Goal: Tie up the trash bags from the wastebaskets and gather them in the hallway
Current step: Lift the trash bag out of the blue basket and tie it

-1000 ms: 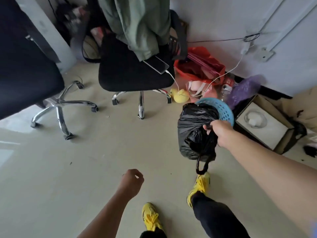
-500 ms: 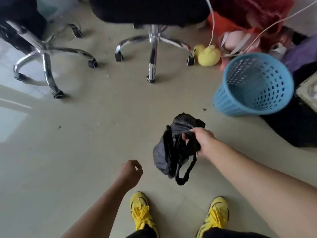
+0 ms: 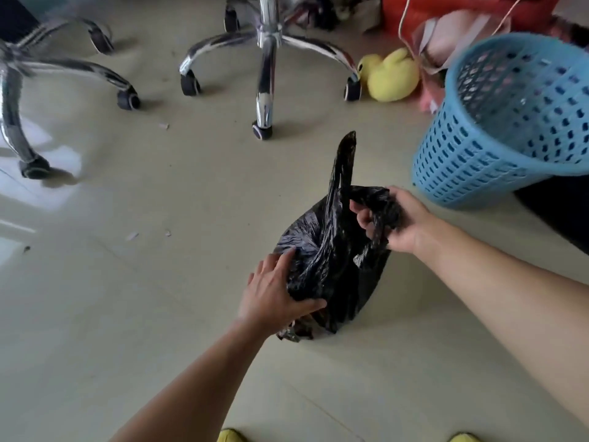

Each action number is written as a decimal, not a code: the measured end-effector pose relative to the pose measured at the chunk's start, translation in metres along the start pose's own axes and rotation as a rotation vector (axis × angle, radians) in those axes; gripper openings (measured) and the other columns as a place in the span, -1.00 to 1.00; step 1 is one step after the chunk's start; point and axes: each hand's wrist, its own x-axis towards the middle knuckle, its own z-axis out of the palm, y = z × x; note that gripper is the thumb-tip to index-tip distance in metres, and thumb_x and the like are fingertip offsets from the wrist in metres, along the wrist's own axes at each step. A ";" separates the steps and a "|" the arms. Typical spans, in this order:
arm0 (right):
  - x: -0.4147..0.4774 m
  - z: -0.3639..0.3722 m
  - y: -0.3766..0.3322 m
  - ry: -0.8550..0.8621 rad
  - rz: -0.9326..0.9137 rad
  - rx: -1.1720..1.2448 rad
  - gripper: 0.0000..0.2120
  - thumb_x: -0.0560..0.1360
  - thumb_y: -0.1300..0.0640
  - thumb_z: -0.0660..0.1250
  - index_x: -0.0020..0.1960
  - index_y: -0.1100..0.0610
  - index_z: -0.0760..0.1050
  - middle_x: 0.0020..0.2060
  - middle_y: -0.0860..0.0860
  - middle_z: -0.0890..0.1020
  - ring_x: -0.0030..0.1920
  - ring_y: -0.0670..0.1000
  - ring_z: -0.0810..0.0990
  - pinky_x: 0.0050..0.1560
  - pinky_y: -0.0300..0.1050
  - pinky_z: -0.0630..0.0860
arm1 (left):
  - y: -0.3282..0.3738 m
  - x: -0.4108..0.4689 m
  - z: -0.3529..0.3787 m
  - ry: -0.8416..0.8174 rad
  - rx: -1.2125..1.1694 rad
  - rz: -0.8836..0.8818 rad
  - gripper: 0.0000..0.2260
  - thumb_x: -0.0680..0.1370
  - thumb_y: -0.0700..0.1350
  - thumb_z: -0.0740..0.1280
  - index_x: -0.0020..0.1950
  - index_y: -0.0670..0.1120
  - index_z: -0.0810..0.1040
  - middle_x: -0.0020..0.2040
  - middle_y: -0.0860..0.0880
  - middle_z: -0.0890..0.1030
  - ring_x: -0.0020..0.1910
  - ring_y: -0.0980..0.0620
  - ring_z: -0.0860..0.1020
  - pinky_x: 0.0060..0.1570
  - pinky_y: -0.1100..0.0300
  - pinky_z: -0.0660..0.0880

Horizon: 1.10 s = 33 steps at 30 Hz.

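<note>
A black trash bag sits on the pale floor in the middle of the head view, one handle loop sticking up. My right hand grips the bag's other bunched handle at its upper right. My left hand lies against the bag's left side, fingers spread over the plastic and thumb hooked round its lower front. The blue perforated wastebasket stands tilted to the right, with no bag inside.
Two office chairs' chrome wheeled bases stand at the back. A yellow plush duck, red and pink bags and a white cable lie behind the basket. Bare floor stretches left and front.
The bag came down from hanging in my right hand and now rests on the floor. My left hand, earlier a loose fist away from it, reached over and took hold of its side.
</note>
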 end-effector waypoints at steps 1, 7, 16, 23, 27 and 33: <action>0.006 -0.002 -0.003 -0.017 -0.017 0.002 -0.72 0.57 0.09 0.07 0.03 0.20 0.51 -0.28 0.12 0.66 -0.43 -0.02 0.54 -0.54 -0.29 0.42 | 0.001 0.012 0.004 0.050 0.043 0.048 -0.20 0.32 0.38 0.33 0.49 0.14 0.21 0.35 0.05 0.37 0.32 -0.01 0.35 0.31 0.06 0.33; 0.032 -0.016 -0.034 -0.018 -0.236 -0.083 -0.49 0.63 -0.20 0.00 0.01 0.15 0.56 -0.15 0.13 0.67 -0.50 -0.02 0.54 -0.49 -0.28 0.33 | 0.017 0.079 -0.006 0.365 -0.482 -0.094 -0.83 0.43 -0.19 0.24 -0.10 -0.17 0.60 -0.29 -0.04 0.56 -0.26 -0.08 0.50 -0.32 0.19 0.41; 0.017 -0.037 -0.020 0.718 -0.867 -0.977 -0.51 0.48 0.14 0.32 0.40 0.09 0.39 0.33 0.07 0.51 0.26 0.12 0.50 0.23 0.01 0.47 | 0.043 0.069 -0.032 0.429 -0.684 -0.100 -0.65 0.37 -0.18 0.39 0.11 0.08 0.46 -0.11 0.06 0.65 -0.17 0.01 0.65 -0.09 0.04 0.62; 0.003 -0.023 -0.024 0.401 -0.884 -1.199 0.01 0.35 0.12 0.52 0.58 -0.10 -0.06 0.54 0.01 0.20 0.50 0.10 0.25 0.45 0.06 0.28 | 0.045 0.064 -0.029 0.388 -0.673 -0.092 -0.83 0.52 -0.07 0.38 -0.20 -0.13 0.61 -0.39 -0.06 0.59 -0.40 -0.03 0.55 -0.33 0.14 0.50; 0.006 0.002 -0.012 0.192 -0.894 -1.243 -0.14 0.28 0.09 0.54 0.48 -0.10 0.23 0.27 0.01 0.55 0.28 0.07 0.52 0.27 0.03 0.48 | 0.047 0.055 -0.054 0.390 -1.262 -0.225 -0.82 0.59 -0.06 0.26 -0.03 -0.12 0.61 -0.08 -0.19 0.69 -0.07 -0.15 0.67 0.03 -0.08 0.61; 0.010 0.005 0.006 0.035 -0.762 -1.073 -0.87 0.39 0.12 0.50 -0.07 0.08 0.67 -0.13 0.00 0.72 -0.07 0.03 0.68 0.11 -0.03 0.59 | 0.012 0.069 -0.085 0.427 -1.683 -0.412 -0.72 0.59 -0.05 0.24 0.21 -0.14 0.56 0.08 -0.13 0.66 0.01 -0.11 0.65 0.15 -0.07 0.55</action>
